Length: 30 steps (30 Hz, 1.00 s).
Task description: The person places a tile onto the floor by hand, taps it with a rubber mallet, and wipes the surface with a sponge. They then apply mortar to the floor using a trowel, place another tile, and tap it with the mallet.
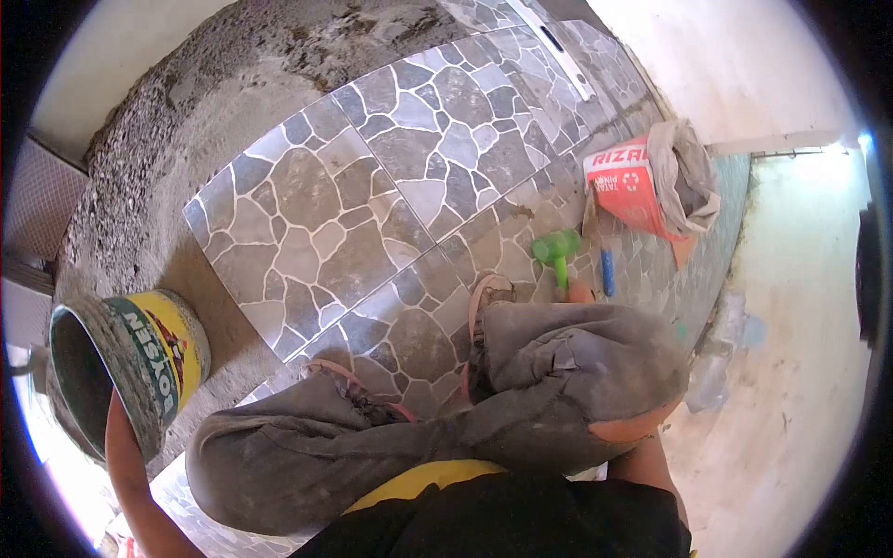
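My left forearm (128, 465) reaches into the mouth of a grey-smeared bucket (156, 358) with a yellow and green label, tilted on its side at the left. The bucket's wall hides the fingers of my left hand. Just beyond my right knee, my right hand (580, 292) shows only in part, closed at the handle of a green mallet (556, 245); the knee covers the rest of it. A blue-handled tool (607, 272) lies on the tiles to the right of that mallet.
Stone-patterned tiles (307, 209) lie in front of me, beside rough grey mortar (219, 116). A long level (558, 51) rests on the far tiles. At the right stand a red and white bag (628, 186) and a wall (781, 409), with clear plastic (712, 377) beside it.
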{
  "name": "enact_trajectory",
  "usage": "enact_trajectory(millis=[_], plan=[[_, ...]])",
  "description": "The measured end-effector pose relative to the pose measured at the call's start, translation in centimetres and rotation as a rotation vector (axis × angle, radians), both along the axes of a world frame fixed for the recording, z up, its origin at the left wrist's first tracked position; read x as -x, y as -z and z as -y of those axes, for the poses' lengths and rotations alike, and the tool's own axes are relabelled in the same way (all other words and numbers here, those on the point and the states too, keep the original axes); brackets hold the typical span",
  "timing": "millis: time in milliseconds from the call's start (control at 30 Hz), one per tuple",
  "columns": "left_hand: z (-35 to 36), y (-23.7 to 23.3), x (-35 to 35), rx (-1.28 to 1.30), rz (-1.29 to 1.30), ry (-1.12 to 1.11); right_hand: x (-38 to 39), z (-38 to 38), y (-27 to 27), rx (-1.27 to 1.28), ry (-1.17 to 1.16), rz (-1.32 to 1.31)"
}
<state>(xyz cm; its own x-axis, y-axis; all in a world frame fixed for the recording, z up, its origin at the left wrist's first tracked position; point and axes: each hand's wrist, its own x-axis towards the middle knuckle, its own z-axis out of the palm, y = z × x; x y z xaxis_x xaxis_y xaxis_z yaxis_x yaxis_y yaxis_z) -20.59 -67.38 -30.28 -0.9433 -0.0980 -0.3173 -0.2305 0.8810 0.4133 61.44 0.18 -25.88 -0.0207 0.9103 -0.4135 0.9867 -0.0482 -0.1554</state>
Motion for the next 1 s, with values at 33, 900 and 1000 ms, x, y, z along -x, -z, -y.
enact_trajectory(millis=[33,900,1000], plan=[[-0.1,-0.2,0.4,-0.003,-0.011,0.007,0.1,0.1,-0.2,0.002,0.005,-0.009],[-9.0,-11.3,-4.0,-0.004,-0.217,0.027,-6.9,-1.6,6.2,0.001,-0.221,-0.037],[-10.1,-12.0,-4.2,-0.014,-0.241,0.034,-5.6,-1.3,4.6,-0.028,-0.193,-0.011]])
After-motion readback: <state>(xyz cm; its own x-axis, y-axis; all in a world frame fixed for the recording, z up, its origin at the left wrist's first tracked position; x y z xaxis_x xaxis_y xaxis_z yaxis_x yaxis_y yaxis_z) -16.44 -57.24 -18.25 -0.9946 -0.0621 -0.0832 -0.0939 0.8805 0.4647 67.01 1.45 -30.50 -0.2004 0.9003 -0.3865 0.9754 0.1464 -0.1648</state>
